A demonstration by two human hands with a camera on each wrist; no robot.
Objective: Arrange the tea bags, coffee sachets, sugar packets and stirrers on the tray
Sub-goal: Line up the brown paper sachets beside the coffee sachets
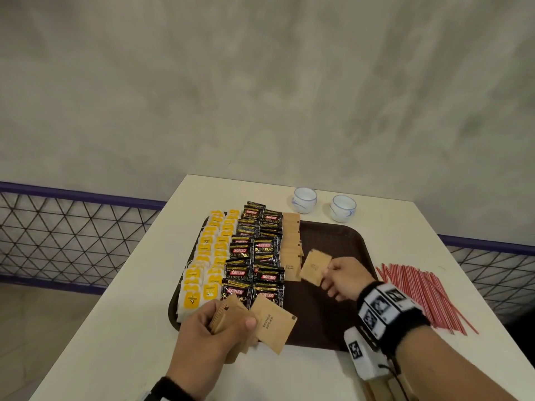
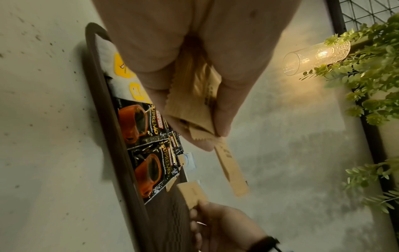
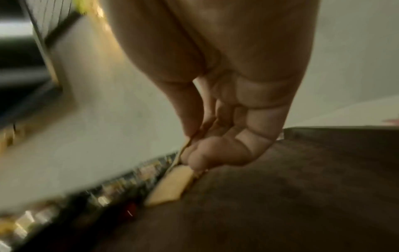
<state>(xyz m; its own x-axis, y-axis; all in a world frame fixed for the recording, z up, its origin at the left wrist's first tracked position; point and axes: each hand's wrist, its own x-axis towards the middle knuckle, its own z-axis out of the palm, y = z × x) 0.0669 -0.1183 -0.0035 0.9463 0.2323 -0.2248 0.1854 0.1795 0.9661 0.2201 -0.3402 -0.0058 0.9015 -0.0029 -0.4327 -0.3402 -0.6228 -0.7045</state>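
A dark brown tray (image 1: 341, 244) lies on the white table. On it run two rows of yellow-tagged tea bags (image 1: 207, 263), two rows of black coffee sachets (image 1: 254, 256) and one column of brown sugar packets (image 1: 291, 241). My left hand (image 1: 214, 328) grips a stack of brown sugar packets (image 1: 272, 322) over the tray's near edge; the stack (image 2: 190, 102) shows fanned in the left wrist view. My right hand (image 1: 341, 279) pinches a single sugar packet (image 1: 315, 266) above the tray beside that column; the packet (image 3: 170, 185) is blurred in the right wrist view. Red-and-white stirrers (image 1: 419, 296) lie on the table right of the tray.
Two small white cups (image 1: 321, 204) stand behind the tray near the wall. The tray's right half (image 1: 333, 314) is bare. A wire-mesh railing (image 1: 72, 230) runs beyond the table's left and right edges. A glass lamp (image 2: 317, 54) and green foliage (image 2: 371, 71) appear in the left wrist view.
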